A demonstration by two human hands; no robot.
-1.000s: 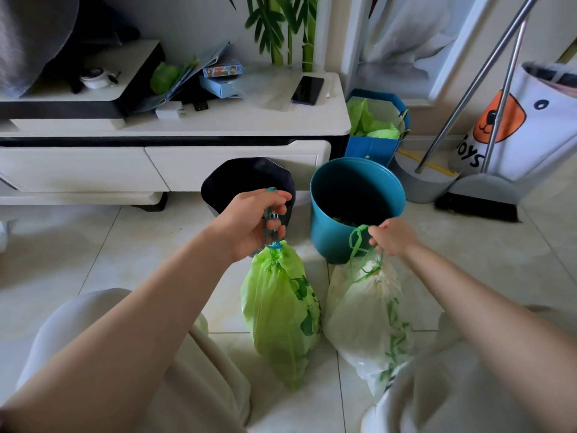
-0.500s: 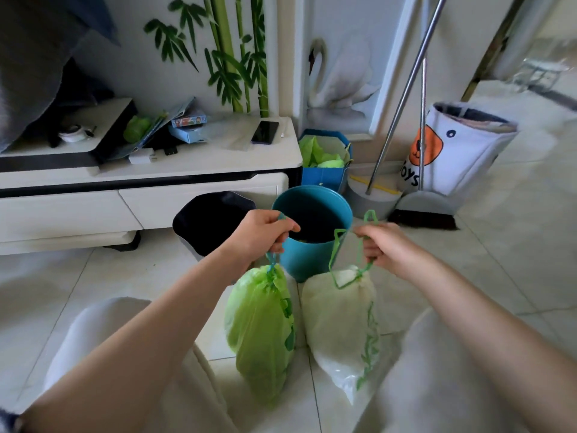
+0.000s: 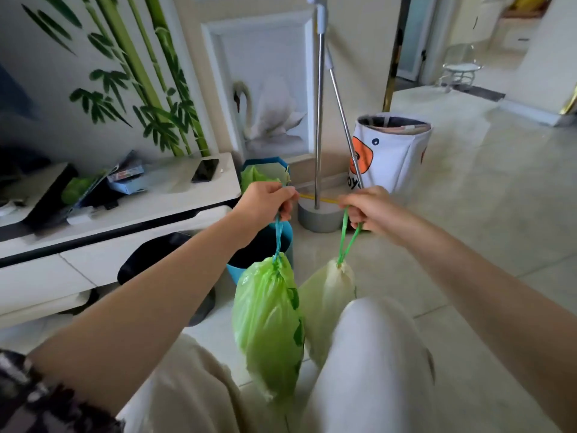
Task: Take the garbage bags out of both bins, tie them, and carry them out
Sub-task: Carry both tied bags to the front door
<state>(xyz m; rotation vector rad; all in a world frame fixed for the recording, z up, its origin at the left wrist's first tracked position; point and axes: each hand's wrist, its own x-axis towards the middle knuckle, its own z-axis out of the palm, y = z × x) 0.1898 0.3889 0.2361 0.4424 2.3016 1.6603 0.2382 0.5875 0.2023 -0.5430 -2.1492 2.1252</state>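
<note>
My left hand (image 3: 265, 201) is closed on the blue drawstring of a bright green garbage bag (image 3: 268, 326), which hangs off the floor with its neck drawn tight. My right hand (image 3: 368, 210) grips the green drawstring of a pale whitish garbage bag (image 3: 324, 304), also hanging, partly hidden behind my right knee. Behind the bags stand the blue bin (image 3: 285, 242) and, to its left, the black bin (image 3: 146, 260), both partly hidden by my left arm.
A white low cabinet (image 3: 131, 214) with a phone and clutter runs along the left wall. A mop base with poles (image 3: 318, 214), a small blue basket (image 3: 268, 167) and a white fabric basket (image 3: 390, 151) stand ahead. Tiled floor (image 3: 484, 198) stretches right toward a doorway.
Both hands have risen and lifted the two bags off the floor. The view has risen and swung right, showing more of the floor and doorway.
</note>
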